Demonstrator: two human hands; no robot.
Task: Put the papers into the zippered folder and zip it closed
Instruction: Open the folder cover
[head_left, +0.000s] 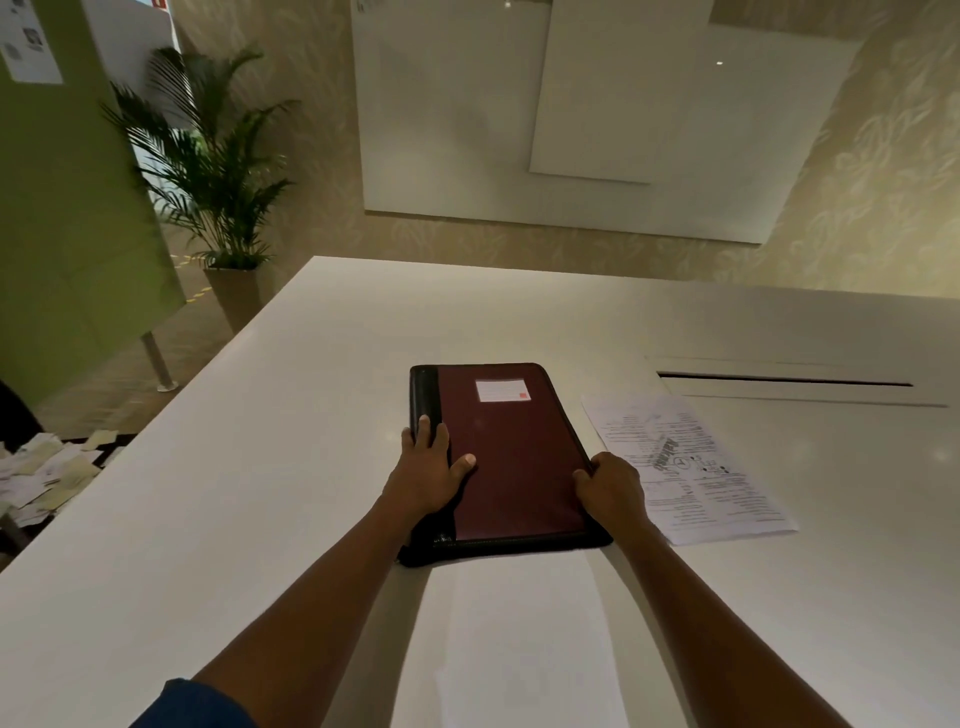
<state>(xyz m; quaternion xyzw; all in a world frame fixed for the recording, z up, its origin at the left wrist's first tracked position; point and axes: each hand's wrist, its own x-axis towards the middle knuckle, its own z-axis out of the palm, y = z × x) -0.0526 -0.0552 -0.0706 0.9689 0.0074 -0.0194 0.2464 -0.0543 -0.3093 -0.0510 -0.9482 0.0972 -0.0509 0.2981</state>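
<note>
A maroon zippered folder (511, 457) with a black spine and black edging lies flat and closed on the white table (260, 467). It carries a small white label near its far end. My left hand (431, 467) rests on the folder's left side, fingers over the black spine and thumb on the cover. My right hand (610, 486) grips the folder's right edge near the front corner. Printed papers (685, 467) lie flat on the table just right of the folder, partly behind my right hand.
A long cable slot (784, 382) is cut into the table at the far right. A potted palm (218, 171) stands beyond the table's left corner beside a green partition (62, 218). Scattered paper slips (47, 473) lie low at the left.
</note>
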